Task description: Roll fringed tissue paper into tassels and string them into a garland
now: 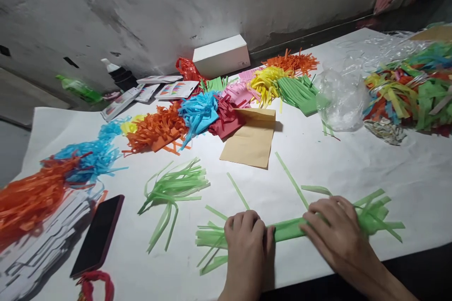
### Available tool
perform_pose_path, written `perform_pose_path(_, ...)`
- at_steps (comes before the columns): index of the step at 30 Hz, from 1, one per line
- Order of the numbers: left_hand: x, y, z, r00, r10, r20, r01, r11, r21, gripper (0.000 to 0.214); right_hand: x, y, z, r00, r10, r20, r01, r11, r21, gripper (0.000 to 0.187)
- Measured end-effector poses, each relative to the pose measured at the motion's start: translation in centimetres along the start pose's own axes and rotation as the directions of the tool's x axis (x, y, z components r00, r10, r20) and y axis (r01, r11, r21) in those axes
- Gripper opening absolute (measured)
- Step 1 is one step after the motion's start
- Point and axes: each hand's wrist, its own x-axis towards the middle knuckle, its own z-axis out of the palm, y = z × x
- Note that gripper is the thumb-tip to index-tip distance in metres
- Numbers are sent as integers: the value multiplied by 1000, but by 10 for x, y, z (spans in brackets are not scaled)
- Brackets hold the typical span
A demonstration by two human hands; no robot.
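A green fringed strip of tissue paper point(287, 229) lies across the white table covering near its front edge, with cut strands spreading out at both ends. My left hand point(247, 240) is closed over the left part of it, fingers curled and pressed down. On the right part, my right hand point(334, 230) grips the paper with bent fingers; its fingertips are partly hidden. A flat plain band of the paper shows between the two hands. Loose green strands point(291, 178) stick out above them. Left of my hands is a separate bunch of green fringe point(176, 186).
Several coloured fringe bundles point(157, 127) run along the back, beside a tan paper sheet point(250, 138) and a white box point(221, 56). A dark phone point(98, 235) lies left by white cut paper point(42, 244). Clear plastic point(342, 99) and a multicoloured heap point(413, 89) are at right.
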Motion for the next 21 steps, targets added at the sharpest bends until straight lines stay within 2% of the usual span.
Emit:
perform_pose_path(2, 0, 1, -3, 1000, -9, 21, 9, 1000, -7, 19, -3, -3, 1, 992, -117, 44, 112, 989, 94, 26)
perform_pose_path(4, 0, 2, -5, 1000, -13, 15, 14, 999, -42, 9, -4, -6, 2, 982, -170, 83, 159, 980, 119, 31)
perform_pose_path(5, -1, 2, -6, 1000, 3, -5, -4, 998, -71, 7, -4, -6, 2, 981, -172, 91, 161, 979, 121, 31)
perform_pose_path(7, -3, 3, -6, 995, 77, -67, -85, 988, -129, 16, -3, -8, 1, 986, -150, 77, 138, 980, 140, 29)
perform_pose_path(9, -5, 5, -4, 977, 186, -102, -202, 964, -171, 9, -1, -9, 0, 989, -136, 63, 123, 977, 175, 26)
perform_pose_path(11, -7, 7, -1, 963, 248, -109, -266, 942, -203, 22, -1, -12, 1, 988, -134, 72, 120, 977, 174, 21)
perform_pose_path(13, -8, 7, 2, 957, 265, -115, -285, 931, -228, 27, -3, -14, 5, 983, -159, 96, 144, 980, 140, 23)
perform_pose_path(16, -9, 4, 2, 958, 258, -122, -282, 924, -258, 27, -10, -12, 8, 977, -189, 104, 174, 975, 136, 35)
perform_pose_path(21, -12, -5, -4, 964, 247, -97, -264, 918, -294, 17, -25, 7, -10, 990, -143, 18, 137, 971, 197, 34)
